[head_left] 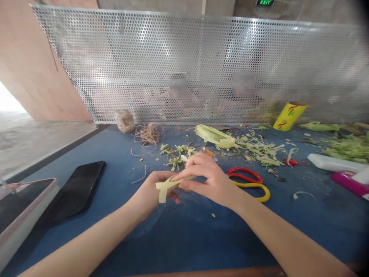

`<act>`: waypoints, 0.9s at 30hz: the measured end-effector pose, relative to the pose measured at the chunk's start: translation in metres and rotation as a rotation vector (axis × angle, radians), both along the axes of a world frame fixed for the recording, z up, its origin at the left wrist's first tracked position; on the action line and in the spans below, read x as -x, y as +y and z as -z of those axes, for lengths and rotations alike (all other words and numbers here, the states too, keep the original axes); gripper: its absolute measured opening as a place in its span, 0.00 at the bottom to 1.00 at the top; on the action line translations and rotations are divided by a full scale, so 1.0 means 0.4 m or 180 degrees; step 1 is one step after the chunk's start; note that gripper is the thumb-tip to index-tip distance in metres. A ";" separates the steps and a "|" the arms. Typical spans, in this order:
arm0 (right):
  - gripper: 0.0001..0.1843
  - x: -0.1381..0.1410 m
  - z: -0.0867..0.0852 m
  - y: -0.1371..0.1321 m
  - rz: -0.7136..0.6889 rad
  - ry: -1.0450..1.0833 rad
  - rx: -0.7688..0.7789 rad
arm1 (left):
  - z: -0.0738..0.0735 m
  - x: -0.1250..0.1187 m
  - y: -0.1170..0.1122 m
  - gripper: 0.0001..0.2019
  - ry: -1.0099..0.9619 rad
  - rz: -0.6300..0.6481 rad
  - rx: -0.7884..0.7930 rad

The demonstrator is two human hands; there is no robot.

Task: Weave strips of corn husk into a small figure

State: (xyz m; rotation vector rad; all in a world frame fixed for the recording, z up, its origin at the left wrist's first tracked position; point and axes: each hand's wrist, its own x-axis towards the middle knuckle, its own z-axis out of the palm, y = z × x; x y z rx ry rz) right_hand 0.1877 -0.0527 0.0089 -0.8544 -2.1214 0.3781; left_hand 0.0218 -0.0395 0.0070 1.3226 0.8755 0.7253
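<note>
Over the middle of the blue tabletop [184, 234], the left hand [148, 192] grips a pale green strip [163, 186], one short end of it turned down. The right hand [209, 175] meets it close by, thumb and fingers pinched on the same strip. Folding seems to be the step in hand; I'd let the left grip anchor the crease while the right draws the strip flat and snug, gently, since such fibre could split if tugged.

Further left lies a black phone [77, 186], smooth and slab-like. Beyond it stands a rough, whitish lump [124, 121], with a wiry brown tangle of twine [148, 134] beside it. Next come knobbly little green pieces [175, 161], then a ribbed, boat-shaped husk [215, 136]. Partly behind the right hand, the scissors [263, 192] show rounded red and yellow handle loops. Thin, curling shreds [268, 152] spread behind them, and rightmost a glossy yellow tube [290, 116] leans, open-topped.
</note>
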 end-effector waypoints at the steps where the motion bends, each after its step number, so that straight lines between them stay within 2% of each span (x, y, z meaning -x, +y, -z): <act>1: 0.06 -0.003 -0.001 0.003 -0.0069 -0.0004 -0.0029 | -0.001 0.001 0.001 0.07 -0.0026 -0.0012 0.0060; 3: 0.05 -0.009 -0.004 0.010 -0.0208 0.0027 -0.0109 | -0.002 0.002 0.002 0.07 -0.0046 -0.0046 0.0182; 5: 0.08 -0.015 -0.006 0.015 -0.0234 0.0046 -0.0204 | -0.001 0.004 0.003 0.10 -0.0068 -0.0056 0.0284; 8: 0.17 -0.025 -0.003 0.020 -0.0029 -0.0146 -0.0281 | 0.000 0.007 0.005 0.12 -0.0098 -0.0012 0.0347; 12: 0.22 -0.032 0.004 0.020 0.0151 -0.0411 -0.0386 | 0.001 0.012 0.005 0.11 -0.0116 -0.0003 0.0336; 15: 0.20 -0.031 0.004 0.016 0.0172 -0.0409 -0.0393 | 0.002 0.013 0.006 0.10 -0.0143 -0.0038 0.0403; 23: 0.07 -0.035 -0.002 0.020 0.0244 -0.0637 -0.0410 | -0.002 0.009 0.006 0.09 -0.0077 -0.0130 0.0458; 27: 0.06 -0.032 -0.002 0.024 0.0319 -0.0621 -0.0442 | -0.005 0.005 0.004 0.10 0.0039 -0.0242 0.0355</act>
